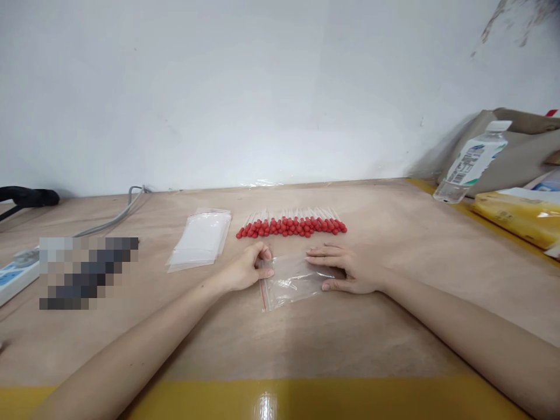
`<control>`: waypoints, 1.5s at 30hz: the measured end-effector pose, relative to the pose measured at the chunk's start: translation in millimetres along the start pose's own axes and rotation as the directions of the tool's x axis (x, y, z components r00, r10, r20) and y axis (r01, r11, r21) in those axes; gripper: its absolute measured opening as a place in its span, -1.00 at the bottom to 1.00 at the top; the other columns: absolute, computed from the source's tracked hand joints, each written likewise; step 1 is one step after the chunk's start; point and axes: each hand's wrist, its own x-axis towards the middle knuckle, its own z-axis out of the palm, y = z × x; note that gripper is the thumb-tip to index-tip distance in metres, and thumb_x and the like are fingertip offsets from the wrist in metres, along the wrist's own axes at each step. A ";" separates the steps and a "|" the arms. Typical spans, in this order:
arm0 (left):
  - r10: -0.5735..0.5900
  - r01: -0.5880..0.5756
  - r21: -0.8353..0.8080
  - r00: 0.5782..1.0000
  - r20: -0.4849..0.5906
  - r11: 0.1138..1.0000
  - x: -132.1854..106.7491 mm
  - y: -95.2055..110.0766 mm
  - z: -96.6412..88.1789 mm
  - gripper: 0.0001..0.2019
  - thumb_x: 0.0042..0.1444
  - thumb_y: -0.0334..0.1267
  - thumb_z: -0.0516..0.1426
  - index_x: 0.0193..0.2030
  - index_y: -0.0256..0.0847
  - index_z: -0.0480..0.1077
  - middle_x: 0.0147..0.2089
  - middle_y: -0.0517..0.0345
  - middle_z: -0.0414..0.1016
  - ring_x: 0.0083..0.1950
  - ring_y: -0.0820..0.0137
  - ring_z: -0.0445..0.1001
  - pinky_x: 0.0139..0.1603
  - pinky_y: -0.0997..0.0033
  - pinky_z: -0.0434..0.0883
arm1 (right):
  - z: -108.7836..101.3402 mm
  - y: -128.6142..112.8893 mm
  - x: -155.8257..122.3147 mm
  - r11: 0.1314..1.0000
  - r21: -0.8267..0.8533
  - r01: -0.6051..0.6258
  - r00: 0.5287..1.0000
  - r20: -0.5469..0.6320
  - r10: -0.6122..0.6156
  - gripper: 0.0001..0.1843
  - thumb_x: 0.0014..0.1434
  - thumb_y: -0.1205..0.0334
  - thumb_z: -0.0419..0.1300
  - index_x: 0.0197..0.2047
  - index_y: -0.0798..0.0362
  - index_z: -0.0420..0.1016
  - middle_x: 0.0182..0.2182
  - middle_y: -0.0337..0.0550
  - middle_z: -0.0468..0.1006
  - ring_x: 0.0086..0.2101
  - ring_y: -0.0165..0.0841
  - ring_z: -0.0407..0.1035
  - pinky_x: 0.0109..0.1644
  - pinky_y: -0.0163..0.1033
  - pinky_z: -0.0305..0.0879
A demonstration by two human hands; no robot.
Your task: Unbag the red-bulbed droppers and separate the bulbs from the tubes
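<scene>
A clear plastic zip bag (291, 286) lies flat in front of me, its red-lined zip edge towards the left. My left hand (248, 267) is at that edge, fingers curled and thumb on the plastic, holding the bag. Across the bag's right part lies my right hand (347, 269), its fingers stretched out and apart. Just beyond both hands is a row of thin white sticks with red tips (292, 226), the tips pointing at me. A stack of flat clear bags (200, 238) rests left of the row.
A white power strip (20, 274) and a grey cable (109, 223) are at the left, beside a blurred-out patch. On the right stand a plastic bottle (472, 163) and a grey box (516, 154), with a yellow package (518, 213). A wall (262, 99) closes off the back.
</scene>
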 end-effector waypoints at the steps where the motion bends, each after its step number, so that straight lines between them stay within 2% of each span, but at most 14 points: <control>1: 0.004 -0.004 0.000 0.999 0.042 1.000 -1.2 2.2 -1.6 -0.81 -0.11 -0.20 0.16 -0.38 -0.18 0.24 -0.44 0.23 0.31 -0.44 0.44 0.29 -0.45 0.43 0.29 | 0.8 -0.3 -0.7 1.000 -0.007 0.002 1.000 -0.020 -0.002 -0.42 0.10 -0.01 0.12 0.18 -0.07 0.18 0.13 -0.07 0.25 0.12 -0.23 0.13 0.19 0.01 0.04; 5: 0.072 -0.067 -0.046 0.991 0.112 0.997 -5.5 0.9 -22.3 -0.87 -0.02 -0.21 0.07 -0.49 -0.19 0.28 -0.49 0.22 0.32 -0.43 0.44 0.32 -0.40 0.43 0.31 | 2.5 -2.5 -3.2 0.997 -0.059 -0.052 0.995 -0.091 0.047 -0.55 0.22 0.09 -0.03 0.16 -0.01 0.23 0.10 -0.07 0.30 0.09 -0.27 0.17 0.16 -0.06 0.13; 8: 0.052 -0.060 -0.068 0.993 -0.109 0.996 -8.8 -14.9 -62.5 -0.84 -0.01 -0.15 0.08 -0.46 -0.19 0.32 -0.44 0.20 0.36 -0.39 0.43 0.37 -0.35 0.42 0.35 | 2.9 -2.8 -3.9 0.992 -0.085 -0.092 0.990 -0.113 0.082 -0.58 0.24 0.11 -0.06 0.14 -0.02 0.26 0.08 -0.09 0.33 0.08 -0.27 0.19 0.15 -0.06 0.16; 9: 0.003 -0.029 -0.096 0.966 -0.259 0.995 -10.3 -23.1 -78.4 -0.82 -0.02 -0.13 0.09 -0.45 -0.19 0.31 -0.45 0.22 0.34 -0.42 0.44 0.37 -0.37 0.43 0.36 | 3.1 -2.4 -3.9 0.991 -0.089 -0.095 0.990 -0.108 0.085 -0.58 0.23 0.10 -0.06 0.13 -0.02 0.27 0.08 -0.10 0.32 0.08 -0.27 0.19 0.14 -0.06 0.16; 11: -0.138 0.067 -0.144 0.814 -0.565 0.987 -14.0 -42.7 -107.2 -0.83 0.01 -0.15 0.07 -0.32 -0.20 0.29 -0.41 0.24 0.33 -0.42 0.48 0.40 -0.35 0.43 0.39 | 3.8 -1.3 -3.9 0.990 -0.094 -0.101 0.991 -0.095 0.092 -0.57 0.23 0.09 -0.06 0.13 -0.01 0.27 0.08 -0.10 0.32 0.08 -0.27 0.18 0.15 -0.07 0.16; 13: -0.252 0.306 -0.040 0.696 -0.672 0.951 -18.2 -62.9 -124.9 -0.84 0.08 -0.23 0.00 -0.23 -0.23 0.27 -0.48 0.26 0.30 -0.44 0.49 0.40 -0.34 0.44 0.40 | 4.5 -0.3 -3.8 0.989 -0.093 -0.111 0.990 -0.095 0.102 -0.57 0.23 0.09 -0.07 0.13 0.00 0.28 0.09 -0.09 0.31 0.08 -0.28 0.18 0.15 -0.07 0.16; 14: -0.288 0.376 -0.011 0.689 -0.666 0.927 -20.2 -71.8 -128.6 -0.84 0.08 -0.26 0.00 -0.23 -0.25 0.28 -0.52 0.26 0.29 -0.44 0.46 0.40 -0.35 0.41 0.40 | 4.8 -0.1 -3.7 0.989 -0.092 -0.117 0.989 -0.099 0.107 -0.57 0.23 0.09 -0.07 0.12 0.00 0.28 0.09 -0.09 0.31 0.08 -0.28 0.18 0.15 -0.08 0.15; 17: -0.351 0.510 0.096 0.704 -0.618 0.855 -22.4 -87.8 -122.9 -0.89 -0.10 -0.30 0.15 -0.41 -0.29 0.35 -0.54 0.16 0.34 -0.35 0.23 0.42 -0.26 0.12 0.39 | 5.2 -0.1 -3.6 0.988 -0.090 -0.125 0.988 -0.107 0.115 -0.58 0.24 0.08 -0.07 0.11 0.02 0.30 0.08 -0.08 0.32 0.07 -0.28 0.19 0.15 -0.08 0.16; 21: -0.266 0.550 0.265 0.701 -0.661 0.792 -13.5 -86.2 -102.0 -0.81 -0.08 -0.25 0.14 -0.30 -0.28 0.40 0.00 -0.17 0.32 0.13 -0.15 0.14 0.06 -0.24 0.06 | 5.5 0.1 -3.6 0.989 -0.088 -0.120 0.988 -0.108 0.111 -0.58 0.24 0.09 -0.07 0.09 0.03 0.32 0.08 -0.06 0.32 0.07 -0.27 0.20 0.14 -0.08 0.17; 26: -0.164 0.429 0.601 0.881 -0.445 0.675 4.8 -91.3 -80.3 -0.48 0.20 -0.03 -0.20 0.28 -0.10 -0.03 0.35 -0.07 -0.20 0.35 0.04 -0.27 0.21 -0.14 -0.15 | 6.4 1.6 -3.4 0.990 -0.090 -0.111 0.988 -0.118 0.100 -0.58 0.24 0.08 -0.06 0.08 0.04 0.34 0.07 -0.04 0.33 0.06 -0.26 0.21 0.13 -0.07 0.18; 33: -0.360 0.421 0.600 0.905 -0.226 0.680 12.0 -117.2 -79.7 -0.41 0.17 0.15 -0.36 0.30 0.03 -0.14 0.37 0.01 -0.24 0.35 0.08 -0.22 0.19 -0.14 -0.08 | 6.8 0.2 -1.9 0.989 -0.105 -0.104 0.989 -0.119 0.091 -0.59 0.24 0.09 -0.06 0.07 0.04 0.35 0.06 -0.04 0.34 0.04 -0.25 0.23 0.10 -0.06 0.21; 37: -0.202 0.390 0.614 0.913 -0.355 0.686 8.5 -101.0 -84.5 -0.48 0.18 0.10 -0.27 0.16 0.02 0.20 0.29 0.01 0.03 0.31 0.03 -0.09 0.15 -0.22 -0.06 | 7.2 0.6 -1.8 0.988 -0.115 -0.101 0.989 -0.118 0.088 -0.60 0.24 0.10 -0.05 0.06 0.05 0.36 0.06 -0.03 0.34 0.04 -0.25 0.23 0.11 -0.06 0.21; 42: 0.164 0.193 0.692 0.895 -0.415 0.695 10.1 -67.5 -69.7 -0.65 0.12 -0.03 -0.07 -0.21 -0.12 0.45 0.06 0.00 0.29 0.15 0.17 0.18 0.16 0.06 0.05 | 6.9 1.8 -1.8 0.988 -0.119 -0.094 0.989 -0.122 0.080 -0.60 0.23 0.10 -0.05 0.05 0.07 0.37 0.05 -0.02 0.34 0.03 -0.25 0.23 0.10 -0.07 0.21; 45: 0.155 0.181 0.705 0.910 -0.385 0.686 15.3 -58.4 -57.4 -0.70 0.05 -0.02 0.00 -0.27 -0.13 0.45 -0.03 -0.02 0.31 0.09 0.12 0.21 0.09 0.02 0.11 | 6.7 1.8 -1.8 0.989 -0.117 -0.094 0.989 -0.124 0.079 -0.60 0.23 0.10 -0.05 0.05 0.07 0.37 0.04 -0.01 0.35 0.02 -0.26 0.24 0.09 -0.06 0.22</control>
